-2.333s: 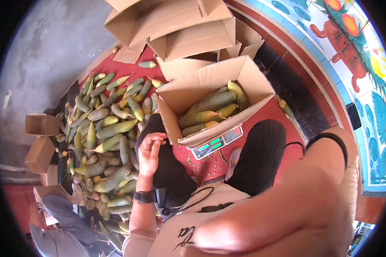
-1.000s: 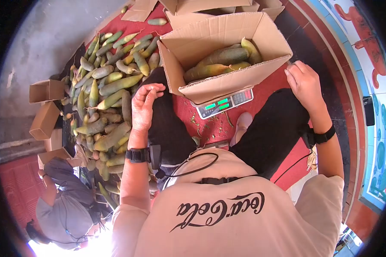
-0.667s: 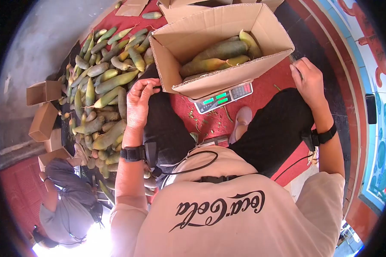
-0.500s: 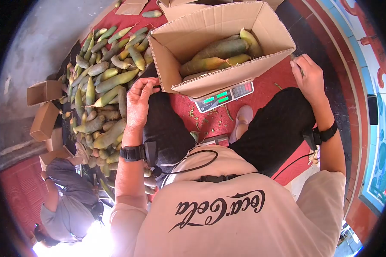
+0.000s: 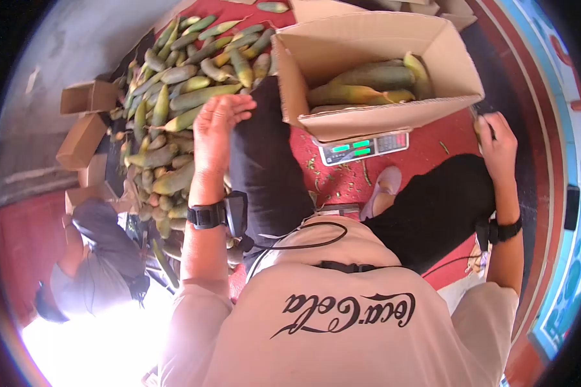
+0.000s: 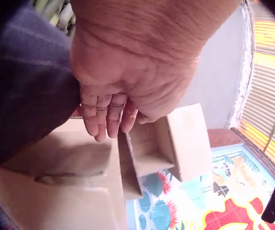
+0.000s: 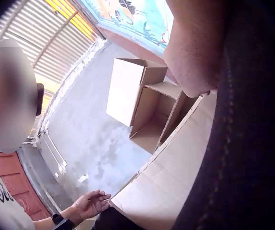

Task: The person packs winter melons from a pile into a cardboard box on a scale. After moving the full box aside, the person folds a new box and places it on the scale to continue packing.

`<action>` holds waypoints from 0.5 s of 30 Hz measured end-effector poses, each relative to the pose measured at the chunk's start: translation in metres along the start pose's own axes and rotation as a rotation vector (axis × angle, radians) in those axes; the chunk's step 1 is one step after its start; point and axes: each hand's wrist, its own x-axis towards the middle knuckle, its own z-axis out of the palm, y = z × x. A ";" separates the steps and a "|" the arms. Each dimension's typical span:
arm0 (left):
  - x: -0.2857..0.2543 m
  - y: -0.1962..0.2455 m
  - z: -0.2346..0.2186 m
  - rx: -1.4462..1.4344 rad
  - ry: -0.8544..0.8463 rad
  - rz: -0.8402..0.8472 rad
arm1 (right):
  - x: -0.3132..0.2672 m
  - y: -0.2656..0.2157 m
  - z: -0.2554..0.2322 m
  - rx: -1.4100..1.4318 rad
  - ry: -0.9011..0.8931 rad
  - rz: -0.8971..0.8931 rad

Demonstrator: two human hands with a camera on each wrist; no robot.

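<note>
An open cardboard box (image 5: 381, 122) holding several large green radishes (image 5: 374, 76) rests on a digital scale (image 5: 363, 148) with lit green displays. My left hand (image 5: 216, 132) hovers left of the box over my dark trouser knee, fingers loosely extended and holding nothing. In the left wrist view, the fingers of the left hand (image 6: 128, 72) hang down, overlapping the box side. My right hand (image 5: 499, 143) is low beside the box's right corner, fingers loosely bent. Only part of the right hand (image 7: 195, 72) shows at the box edge in the right wrist view; its fingertips are hidden.
A large pile of green radishes (image 5: 174, 97) covers the floor at left. Small cardboard boxes (image 5: 82, 142) stand by the wall, and larger boxes (image 5: 323, 8) behind the scale. Another person (image 5: 103, 258) sits at lower left. Leaf scraps lie on the red mat (image 5: 336, 184).
My right arm, earlier raised across the view, has come down beside the box. Lately my left hand has drawn away from the box's left corner and its fingers have straightened. The head view has shifted.
</note>
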 end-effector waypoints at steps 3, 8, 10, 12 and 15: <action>0.000 0.016 -0.048 -0.086 0.215 0.096 | -0.002 0.007 -0.001 -0.005 0.003 0.003; -0.015 0.002 -0.152 -0.156 0.521 -0.006 | -0.008 0.019 0.000 0.034 -0.020 0.044; -0.029 -0.022 -0.172 -0.126 0.600 -0.102 | -0.010 0.024 0.000 0.008 -0.025 0.033; -0.041 -0.053 -0.196 0.095 0.525 -0.240 | -0.010 0.025 -0.002 0.055 -0.028 0.077; -0.068 -0.125 -0.228 -0.030 0.514 -0.486 | -0.011 0.030 0.002 0.099 -0.028 0.096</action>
